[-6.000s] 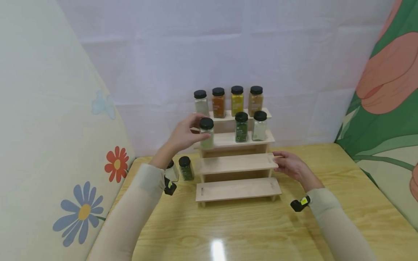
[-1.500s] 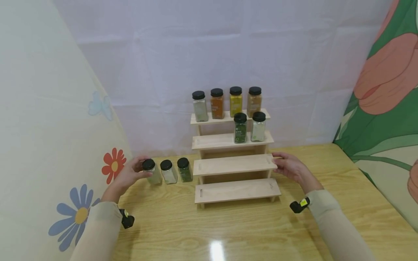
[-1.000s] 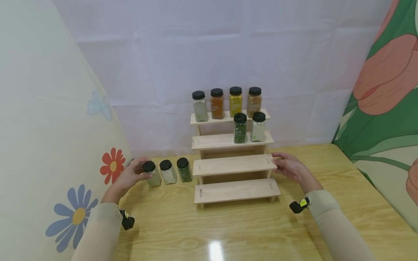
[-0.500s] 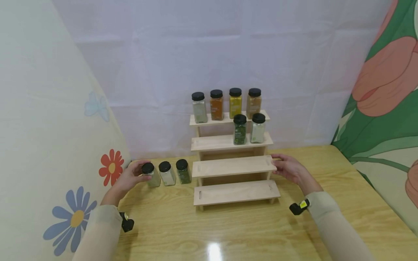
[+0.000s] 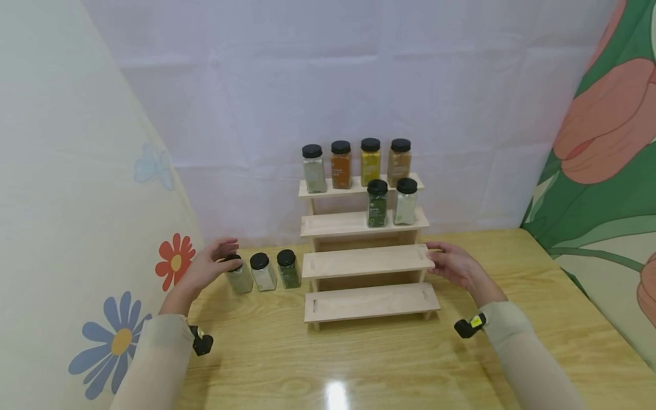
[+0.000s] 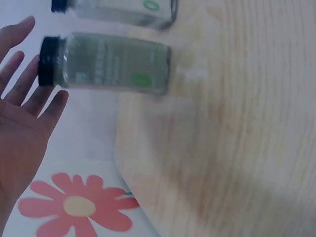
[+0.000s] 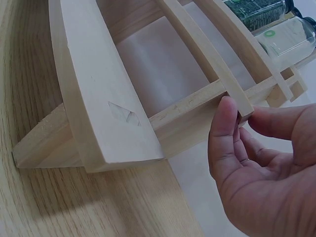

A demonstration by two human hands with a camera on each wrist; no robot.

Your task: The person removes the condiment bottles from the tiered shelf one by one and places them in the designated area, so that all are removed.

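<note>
My left hand (image 5: pixel 204 272) is at the far left of the row on the table, fingers spread and raised around the black lid of a pale green spice jar (image 5: pixel 240 279). In the left wrist view that jar (image 6: pixel 116 64) stands on the table and the loose fingers (image 6: pixel 54 111) are beside and behind its lid. My right hand (image 5: pixel 455 266) pinches the right end of a board of the four-tier wooden spice rack (image 5: pixel 366 262). Thumb and fingers meet on that board's end in the right wrist view, on the board (image 7: pixel 217 69) above the lowest one.
Beside the pale green jar stand a white-filled jar (image 5: pixel 263 273) and a dark green one (image 5: pixel 289 270). Several jars, including an orange-red one (image 5: pixel 340 166), line the top tier. A green jar (image 5: pixel 377 205) and a whitish jar (image 5: pixel 405 203) occupy the second tier's right side.
The pale green jar has gone from the second tier down to the table's left, carried by my left hand. Those fingers have just loosened and lifted from it. My right hand stays on the rack.
</note>
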